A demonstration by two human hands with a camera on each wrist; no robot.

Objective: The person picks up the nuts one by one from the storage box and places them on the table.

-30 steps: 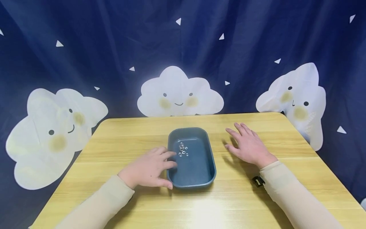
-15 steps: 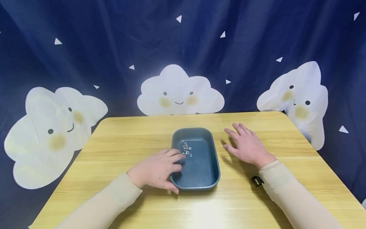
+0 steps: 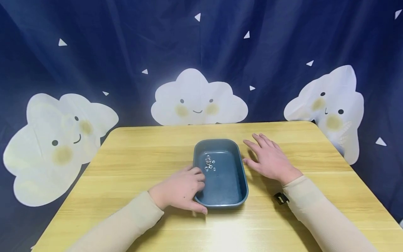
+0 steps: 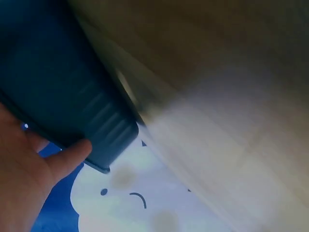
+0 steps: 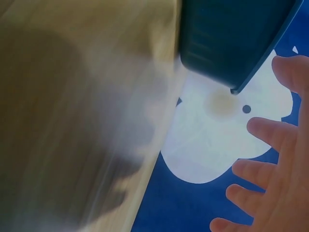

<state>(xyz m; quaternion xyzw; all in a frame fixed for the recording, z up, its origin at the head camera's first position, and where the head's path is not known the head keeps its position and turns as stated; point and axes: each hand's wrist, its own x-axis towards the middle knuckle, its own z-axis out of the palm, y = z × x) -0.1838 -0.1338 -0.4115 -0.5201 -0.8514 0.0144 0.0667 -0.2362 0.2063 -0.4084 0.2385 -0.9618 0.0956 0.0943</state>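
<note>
A dark blue-green rectangular tray (image 3: 225, 189) sits on the wooden table in the head view. Several small, shiny, ring-like pieces (image 3: 209, 163) lie loose in its left part. My left hand (image 3: 181, 189) holds the tray by its left rim, the fingers curled over into it and the thumb near the front left corner. From the left wrist, the thumb (image 4: 72, 157) shows against the tray's outer wall (image 4: 104, 116). My right hand (image 3: 270, 159) is just right of the tray, fingers spread and holding nothing; contact between its thumb and the rim cannot be told.
The light wooden table (image 3: 141, 147) has rounded far corners. Behind it hangs a dark blue curtain (image 3: 132, 38) printed with white clouds (image 3: 198, 99) and small triangles. A small black buckle (image 3: 281, 198) hangs at my right wrist.
The tray has slid to the right with the pieces inside, my left hand moving along with it. The left fingers have curled further over the rim. My right hand has shifted slightly left, towards the tray.
</note>
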